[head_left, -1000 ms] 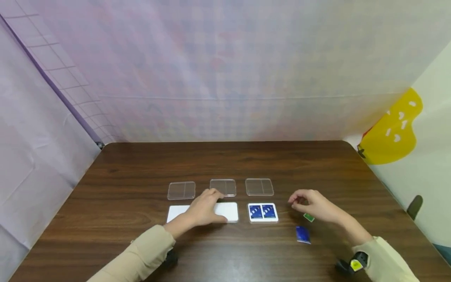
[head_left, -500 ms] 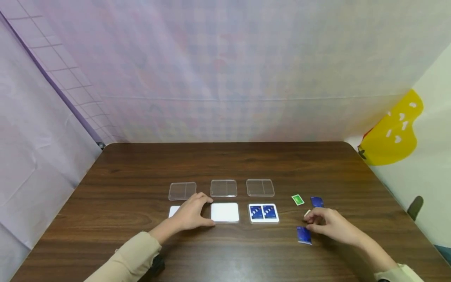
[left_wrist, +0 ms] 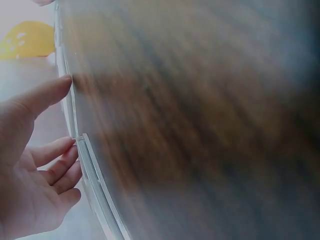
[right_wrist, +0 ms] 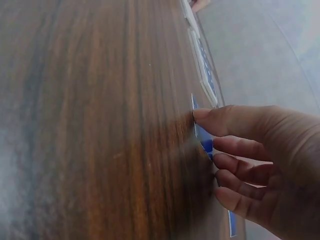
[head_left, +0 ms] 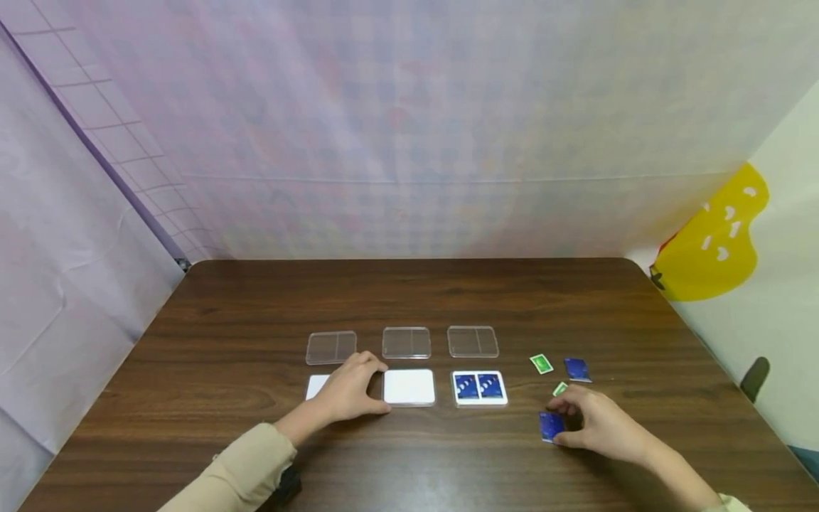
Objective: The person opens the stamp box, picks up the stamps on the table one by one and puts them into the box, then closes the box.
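A small blue card (head_left: pixel 552 426) lies on the table at the right. My right hand (head_left: pixel 601 427) pinches it, with the thumb at its near edge and the fingers at its far edge in the right wrist view. My left hand (head_left: pixel 345 390) rests with its fingers spread over the gap between two white panels. Its fingertips and thumb are right at the left end of the middle white panel (head_left: pixel 409 387), and it covers most of the left white panel (head_left: pixel 316 385).
Right of these lies a white-framed case (head_left: pixel 480 389) showing two blue pictures. Three clear plastic trays (head_left: pixel 472 342) form a row behind. Another blue card (head_left: pixel 578 369) and two green cards (head_left: pixel 541 363) lie beyond the right hand. The brown table (head_left: pixel 397 299) ends at a curtain.
My right hand has moved nearer, uncovering the green cards and the far blue card, and has closed on the near blue card. My left hand has shifted left off the middle white panel.
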`<state>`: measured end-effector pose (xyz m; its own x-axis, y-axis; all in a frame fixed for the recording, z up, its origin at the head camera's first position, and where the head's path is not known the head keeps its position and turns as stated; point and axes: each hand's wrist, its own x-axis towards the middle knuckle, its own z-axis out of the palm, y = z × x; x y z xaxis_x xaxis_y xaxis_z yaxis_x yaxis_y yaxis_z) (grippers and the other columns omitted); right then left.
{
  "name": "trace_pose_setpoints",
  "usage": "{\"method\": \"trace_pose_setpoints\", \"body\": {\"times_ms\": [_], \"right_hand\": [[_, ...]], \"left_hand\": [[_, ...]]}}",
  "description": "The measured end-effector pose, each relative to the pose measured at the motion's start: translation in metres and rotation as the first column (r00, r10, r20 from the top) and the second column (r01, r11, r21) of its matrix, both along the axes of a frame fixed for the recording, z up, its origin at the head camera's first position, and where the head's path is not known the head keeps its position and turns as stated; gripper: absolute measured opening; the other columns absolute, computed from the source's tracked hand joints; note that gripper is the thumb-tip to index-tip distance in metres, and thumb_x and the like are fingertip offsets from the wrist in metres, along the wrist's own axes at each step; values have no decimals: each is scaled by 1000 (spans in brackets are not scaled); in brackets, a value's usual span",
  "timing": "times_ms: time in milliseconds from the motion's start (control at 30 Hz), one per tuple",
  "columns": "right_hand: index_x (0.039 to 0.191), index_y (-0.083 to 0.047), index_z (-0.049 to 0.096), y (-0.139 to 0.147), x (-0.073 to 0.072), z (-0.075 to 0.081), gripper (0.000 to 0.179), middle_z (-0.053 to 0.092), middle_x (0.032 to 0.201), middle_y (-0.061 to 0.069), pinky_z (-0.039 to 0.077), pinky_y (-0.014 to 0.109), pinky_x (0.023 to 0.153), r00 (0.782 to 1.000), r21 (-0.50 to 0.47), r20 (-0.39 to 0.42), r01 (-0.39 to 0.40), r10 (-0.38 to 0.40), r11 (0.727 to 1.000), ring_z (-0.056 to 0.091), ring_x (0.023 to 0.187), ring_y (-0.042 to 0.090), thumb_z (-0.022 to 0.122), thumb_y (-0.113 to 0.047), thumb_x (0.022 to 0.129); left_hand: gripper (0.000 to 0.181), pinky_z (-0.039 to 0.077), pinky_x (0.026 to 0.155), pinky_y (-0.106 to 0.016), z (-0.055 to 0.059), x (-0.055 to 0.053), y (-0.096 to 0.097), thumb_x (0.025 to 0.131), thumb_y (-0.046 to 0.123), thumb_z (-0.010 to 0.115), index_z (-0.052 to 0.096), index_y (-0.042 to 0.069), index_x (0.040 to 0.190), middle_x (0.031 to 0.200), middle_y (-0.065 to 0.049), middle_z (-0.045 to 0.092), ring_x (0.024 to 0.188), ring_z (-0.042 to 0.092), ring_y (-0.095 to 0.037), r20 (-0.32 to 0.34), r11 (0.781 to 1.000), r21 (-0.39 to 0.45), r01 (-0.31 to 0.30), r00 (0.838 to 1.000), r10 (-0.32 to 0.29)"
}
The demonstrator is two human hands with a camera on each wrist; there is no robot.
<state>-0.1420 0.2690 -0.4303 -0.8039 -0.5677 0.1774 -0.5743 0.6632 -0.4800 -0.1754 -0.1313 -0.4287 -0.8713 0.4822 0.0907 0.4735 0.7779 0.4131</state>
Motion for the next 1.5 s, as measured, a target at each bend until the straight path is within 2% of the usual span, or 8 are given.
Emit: {"method": "trace_pose_setpoints", "body": {"times_ms": [200,267,367,467,600,833,1267,1500], "right_hand": [[82,-12,58,-1,-3,-3,36,54,80,-10,45,22,59,998,-13,-56,-18,17,1000,49,70,1,83,-22,58],[82,-12,57,-1,-5,-3,37,53,79,-10,45,22,58,999,-16,-47,-18,18,1000,48,69,1,84,-22,57],[83,-12,56,0,-7,-2,34,53,79,-10,45,21,58,999,-24,35,-14,15,1000,48,69,0,82,-18,61],[82,-10,57,1,-9,0,23,54,77,-9,45,20,55,993,-61,106,-36,42,997,49,67,0,76,-10,69],[81,-9,59,5,-13,6,10,58,76,-8,46,20,54,978,-120,183,-77,99,990,52,66,0,65,-1,79],[82,-9,61,5,-25,17,8,62,77,-5,49,22,58,948,-160,263,-140,179,977,55,70,1,59,-2,84],[82,-11,62,-32,-42,40,4,61,77,-2,48,23,57,913,-156,337,-188,231,970,53,69,2,61,-8,85],[81,-8,64,-65,-54,53,4,63,77,-1,50,23,63,905,-157,324,-235,275,959,55,71,3,62,-7,84]], "left_hand": [[60,44,90,-39,0,1,1,66,37,77,59,1,111,107,-8,56,102,51,-25,-7,1000,-5,-2,1000,2],[60,44,89,-39,0,1,1,66,37,78,60,1,111,107,-8,56,102,51,-25,-10,1000,-4,-2,1000,2],[60,44,89,-38,0,1,1,65,37,78,60,1,110,106,-8,56,101,51,-25,-17,1000,-3,1,1000,-2],[60,44,89,-38,0,1,1,65,37,78,60,1,110,106,-8,56,101,51,-25,-22,1000,-1,5,1000,-5],[60,44,89,-38,0,2,1,65,37,78,60,1,110,106,-8,56,101,51,-24,-20,1000,0,5,1000,-5],[60,44,89,-38,1,1,0,65,37,78,60,1,110,107,-8,56,101,51,-24,-5,1000,6,-1,1000,1],[60,43,91,-39,1,-1,-1,66,37,78,60,1,111,108,-9,56,103,50,-25,16,1000,12,-5,1000,5],[60,43,90,-38,1,-1,0,65,36,78,60,2,110,107,-7,56,102,50,-24,19,1000,9,-13,1000,12]]}}
